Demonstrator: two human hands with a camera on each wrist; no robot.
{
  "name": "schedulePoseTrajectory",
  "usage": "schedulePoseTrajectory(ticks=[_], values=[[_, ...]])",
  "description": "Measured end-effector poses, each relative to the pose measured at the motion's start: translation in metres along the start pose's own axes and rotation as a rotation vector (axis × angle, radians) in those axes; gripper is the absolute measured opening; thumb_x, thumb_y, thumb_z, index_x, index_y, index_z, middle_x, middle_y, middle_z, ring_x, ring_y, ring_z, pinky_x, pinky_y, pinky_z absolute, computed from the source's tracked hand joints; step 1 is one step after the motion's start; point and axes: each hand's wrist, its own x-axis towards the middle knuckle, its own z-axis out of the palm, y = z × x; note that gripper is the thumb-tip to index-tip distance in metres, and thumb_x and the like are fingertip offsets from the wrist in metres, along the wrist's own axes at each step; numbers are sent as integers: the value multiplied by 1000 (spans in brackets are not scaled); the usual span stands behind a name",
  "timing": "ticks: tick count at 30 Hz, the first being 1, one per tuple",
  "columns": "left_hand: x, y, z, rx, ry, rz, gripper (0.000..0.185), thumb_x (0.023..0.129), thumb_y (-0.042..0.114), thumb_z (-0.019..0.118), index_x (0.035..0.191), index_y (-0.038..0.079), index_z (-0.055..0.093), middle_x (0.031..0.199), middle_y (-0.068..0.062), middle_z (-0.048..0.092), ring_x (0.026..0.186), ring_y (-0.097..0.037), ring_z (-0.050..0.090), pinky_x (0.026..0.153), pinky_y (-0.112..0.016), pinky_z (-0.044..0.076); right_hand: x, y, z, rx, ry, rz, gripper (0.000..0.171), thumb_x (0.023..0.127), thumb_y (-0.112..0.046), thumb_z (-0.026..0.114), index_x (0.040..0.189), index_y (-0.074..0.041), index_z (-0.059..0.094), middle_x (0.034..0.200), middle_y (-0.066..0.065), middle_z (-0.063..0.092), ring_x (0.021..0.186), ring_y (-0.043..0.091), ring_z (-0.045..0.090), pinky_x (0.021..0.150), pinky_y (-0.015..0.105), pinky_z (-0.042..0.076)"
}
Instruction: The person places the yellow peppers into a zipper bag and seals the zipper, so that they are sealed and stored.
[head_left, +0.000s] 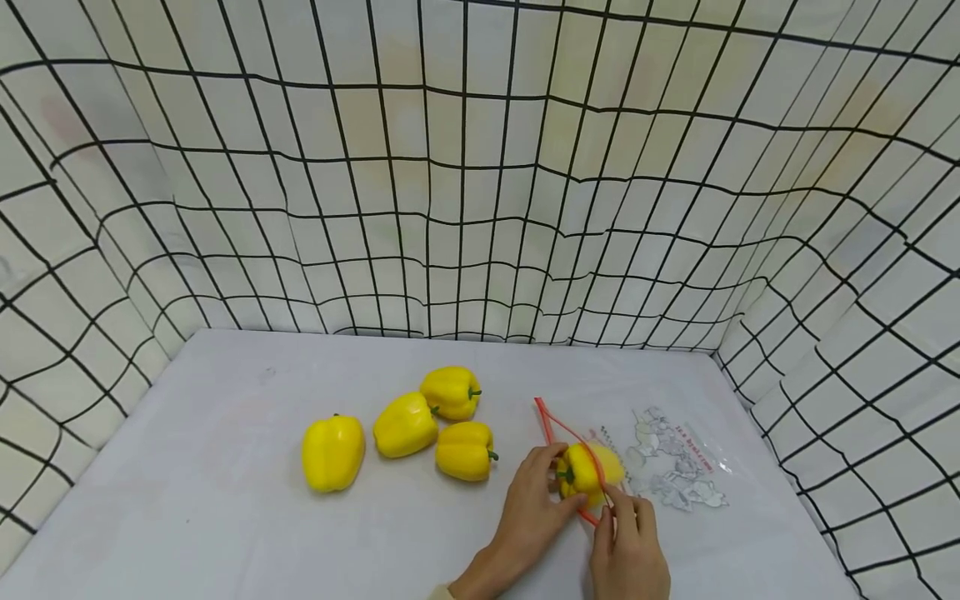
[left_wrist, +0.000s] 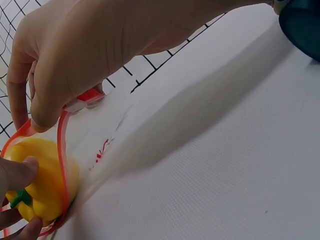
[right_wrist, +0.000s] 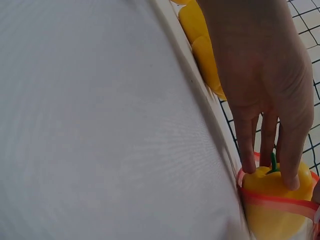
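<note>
While gripping a glossy yellow pepper (head_left: 581,473), left hand (head_left: 531,507); right hand (head_left: 626,546) pinching clear bag's (head_left: 660,462) red rim beside it.

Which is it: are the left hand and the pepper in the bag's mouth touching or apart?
Touching. The right wrist view shows the left hand with fingertips resting on the pepper beside its green stem.

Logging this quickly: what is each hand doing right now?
Left hand: fingertips hold the yellow pepper at the bag's mouth.
Right hand: pinches the zip bag by its red rim.
</note>
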Motion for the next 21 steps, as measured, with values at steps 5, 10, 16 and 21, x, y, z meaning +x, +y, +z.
schedulePoseTrajectory(ticks=[5,10,16,21], values=[[7,-3,6,33,30,6,62,82,23,80,137,15,52,129,2,58,105,-10,57,88,-22,54,0,2,1,19,24,-8,35,75,2,77,106,-13,69,85,3,55,51,6,46,42,17,37],[14,-5,11,76,76,27,61,81,24,81,135,15,53,126,2,59,104,-12,55,88,-24,51,0,4,2,33,41,-27,37,74,3,78,106,-13,70,84,3,55,51,4,44,42,14,34],[25,-3,15,75,93,-9,61,82,26,80,136,18,52,127,3,59,108,-12,53,96,-30,49,1,4,3,44,61,-58,35,74,3,77,104,-13,70,85,4,56,52,4,45,42,15,34],[30,-1,19,80,117,-7,61,82,24,80,136,16,53,127,-1,59,109,-14,55,96,-33,49,2,3,1,51,63,-62,34,74,3,77,104,-13,70,86,4,57,51,6,47,42,16,34]])
